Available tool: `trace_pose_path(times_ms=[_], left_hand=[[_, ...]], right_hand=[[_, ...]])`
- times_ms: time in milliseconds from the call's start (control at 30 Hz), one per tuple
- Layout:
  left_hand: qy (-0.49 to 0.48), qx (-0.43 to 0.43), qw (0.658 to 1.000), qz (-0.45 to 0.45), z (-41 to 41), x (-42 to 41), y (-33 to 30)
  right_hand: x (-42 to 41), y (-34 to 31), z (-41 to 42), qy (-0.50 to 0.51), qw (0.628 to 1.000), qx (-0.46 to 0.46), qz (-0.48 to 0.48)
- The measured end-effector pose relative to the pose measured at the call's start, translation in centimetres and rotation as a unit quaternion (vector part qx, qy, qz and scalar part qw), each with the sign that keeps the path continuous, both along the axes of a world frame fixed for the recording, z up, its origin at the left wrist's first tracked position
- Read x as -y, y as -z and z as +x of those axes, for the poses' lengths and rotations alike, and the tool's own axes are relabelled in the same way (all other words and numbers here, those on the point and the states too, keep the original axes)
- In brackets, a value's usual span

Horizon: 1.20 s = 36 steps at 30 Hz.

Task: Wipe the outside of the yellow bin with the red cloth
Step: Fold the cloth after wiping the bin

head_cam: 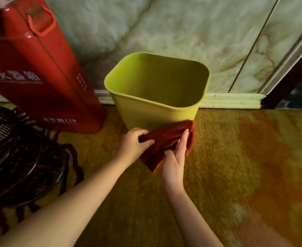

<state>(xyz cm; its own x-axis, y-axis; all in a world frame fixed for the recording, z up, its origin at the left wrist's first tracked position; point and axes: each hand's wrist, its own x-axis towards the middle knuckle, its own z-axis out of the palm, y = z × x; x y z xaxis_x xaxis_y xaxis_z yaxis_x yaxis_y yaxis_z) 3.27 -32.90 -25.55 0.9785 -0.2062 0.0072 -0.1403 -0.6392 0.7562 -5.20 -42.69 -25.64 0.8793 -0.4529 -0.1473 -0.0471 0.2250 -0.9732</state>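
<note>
The yellow bin (pixel 146 111) stands upright and empty on the floor against the wall, its open top facing me. A dark red cloth (pixel 166 139) hangs bunched in front of the bin's near wall, its upper right corner touching the bin low down. My left hand (pixel 134 143) grips the cloth's left end, fingers curled over it. My right hand (pixel 177 157) holds the cloth from below and the right, fingers stretched up along the fabric. Both forearms reach in from the bottom of the view.
A tall red box with a handle and white lettering (pixel 39 65) leans at the left, close beside the bin. A dark wire stool or rack (pixel 12 154) sits at lower left. Marble wall and skirting (pixel 232 100) behind; a dark door frame (pixel 289 81) at right. Orange-yellow floor (pixel 244 166).
</note>
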Motion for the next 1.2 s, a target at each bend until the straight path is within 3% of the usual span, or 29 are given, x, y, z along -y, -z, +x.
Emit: trace_pose_path(times_ms=[100,200,433,500,600,767,867,1033,1200], left_hand=[[0.023,-0.103,0.990,-0.098,0.1,-1.5,-1.0],[0.075,-0.188,0.969,-0.140,0.1,-3.5,-2.7],[0.145,-0.240,0.946,-0.161,-0.6,-9.3,-7.4],[0.124,-0.243,0.945,-0.179,-0.9,-11.7,-8.6],[0.093,-0.257,0.935,-0.227,-1.5,-16.0,-10.3],[0.044,-0.241,0.931,-0.270,-3.5,-23.5,-12.7],[-0.036,-0.213,0.940,-0.263,-4.0,-28.5,-14.0],[-0.188,-0.207,0.920,-0.275,-3.0,-35.8,-15.5],[-0.255,-0.222,0.906,-0.255,-0.5,-39.8,-14.5]], right_hand=[[-0.3,-0.2,-0.4,-0.016,0.999,0.022,0.017],[-1.0,-0.4,-0.9,-0.025,0.999,0.034,0.008],[-2.9,-1.1,-0.1,-0.145,0.987,-0.063,-0.040],[-3.3,-1.6,0.8,-0.194,0.976,-0.095,-0.012],[-4.3,-2.1,2.4,-0.301,0.947,-0.072,0.083],[-9.1,-4.6,6.0,-0.394,0.919,-0.004,0.013],[-13.0,-7.3,8.3,-0.426,0.905,0.006,0.015],[-20.2,-11.1,11.8,-0.470,0.883,-0.020,0.008],[-25.0,-11.2,14.2,-0.455,0.886,-0.092,-0.012]])
